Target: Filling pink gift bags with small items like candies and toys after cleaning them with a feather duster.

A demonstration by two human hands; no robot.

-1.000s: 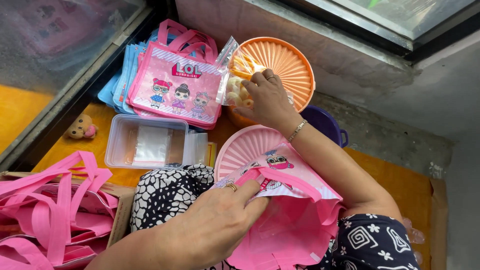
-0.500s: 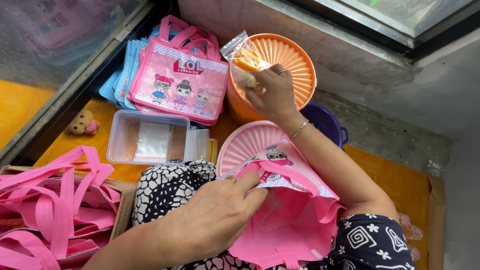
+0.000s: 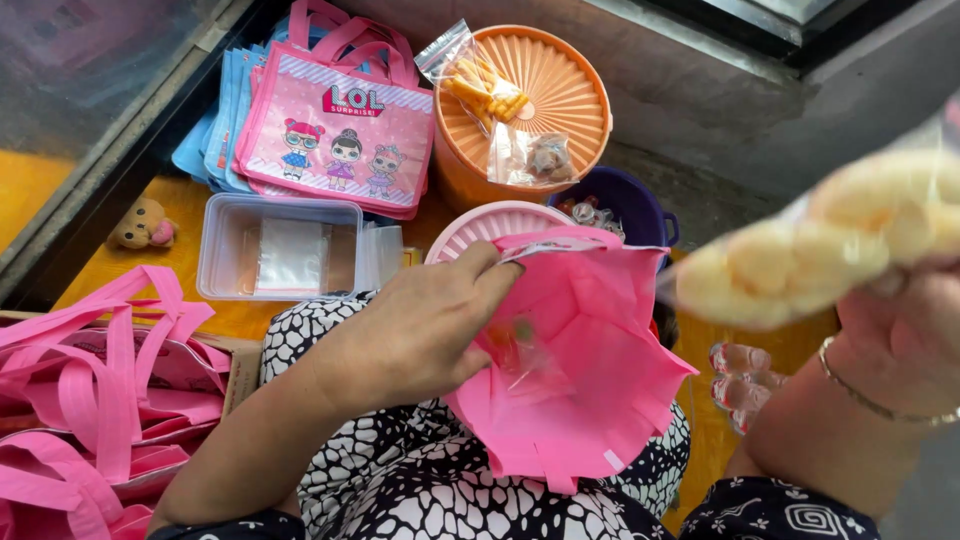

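A pink fabric tote bag (image 3: pixel 590 360) is lying open on the person's lap, its mouth gaping upward, a small clear packet showing inside. A clear plastic packet of pale yellow puffed snacks (image 3: pixel 810 250) is hanging blurred at the right, close to the camera.

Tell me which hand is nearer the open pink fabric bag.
Left. The left hand grips the open pink fabric bag at its rim; the right hand is off beside it.
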